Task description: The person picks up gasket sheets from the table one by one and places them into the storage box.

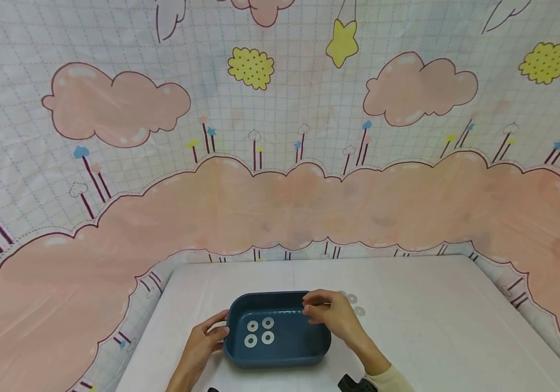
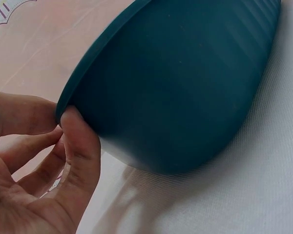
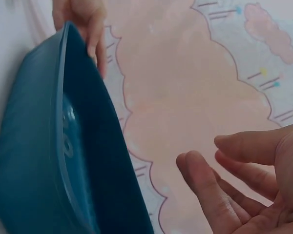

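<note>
Backdrop cloth (image 1: 280, 136), printed with pink clouds, fills the upper frame. Table (image 1: 431, 337), white, lower centre. Blue tray (image 1: 280, 354), lower centre, holds four washers (image 1: 260, 332); we judge the loading partly done. Left hand (image 1: 201, 343) pinches its left rim. Right hand (image 1: 331, 316) hovers loosely spread over its right edge, holding nothing we can see. Three loose washers (image 1: 355, 305) remain right of it.

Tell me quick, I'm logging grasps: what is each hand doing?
Left hand: thumb and fingers grip the blue tray's left rim.
Right hand: open above the tray, holding nothing.
</note>
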The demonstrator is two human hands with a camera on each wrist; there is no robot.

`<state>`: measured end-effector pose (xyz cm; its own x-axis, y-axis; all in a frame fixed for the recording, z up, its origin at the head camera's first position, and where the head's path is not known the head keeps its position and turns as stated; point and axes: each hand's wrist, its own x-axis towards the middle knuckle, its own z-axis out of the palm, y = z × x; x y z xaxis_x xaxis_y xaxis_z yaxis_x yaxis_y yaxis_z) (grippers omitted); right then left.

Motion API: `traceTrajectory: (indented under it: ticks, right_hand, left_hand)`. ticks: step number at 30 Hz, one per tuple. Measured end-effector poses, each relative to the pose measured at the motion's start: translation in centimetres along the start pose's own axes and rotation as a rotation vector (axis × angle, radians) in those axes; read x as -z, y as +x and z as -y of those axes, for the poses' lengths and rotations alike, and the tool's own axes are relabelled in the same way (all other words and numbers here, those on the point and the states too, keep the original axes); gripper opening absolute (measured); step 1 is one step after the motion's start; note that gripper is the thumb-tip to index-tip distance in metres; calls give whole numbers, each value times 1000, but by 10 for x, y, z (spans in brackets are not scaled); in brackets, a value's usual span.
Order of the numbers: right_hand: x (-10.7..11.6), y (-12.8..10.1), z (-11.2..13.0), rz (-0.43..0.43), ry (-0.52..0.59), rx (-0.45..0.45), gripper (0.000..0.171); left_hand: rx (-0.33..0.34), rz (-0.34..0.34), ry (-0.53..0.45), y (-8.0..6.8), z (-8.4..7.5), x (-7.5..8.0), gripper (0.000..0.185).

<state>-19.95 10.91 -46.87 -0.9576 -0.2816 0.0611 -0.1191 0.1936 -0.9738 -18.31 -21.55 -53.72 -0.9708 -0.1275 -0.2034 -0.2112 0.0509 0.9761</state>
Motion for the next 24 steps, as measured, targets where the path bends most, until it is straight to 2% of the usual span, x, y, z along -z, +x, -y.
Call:
traceTrajectory:
  ticks: [9,14,24]
  right_hand:
    - [24,-5,-12,-96,-25,16,23]
    - [40,-8,-19,-145,-91,49,22]
    - [72,-12,-39,-232,-231,28,24]
  left_hand:
    - [-13,-1,-1,0,-1,-1,48]
    - [-10,0,8,-2,-3,-1,47]
    - [-4,2,3,-1,0,0,48]
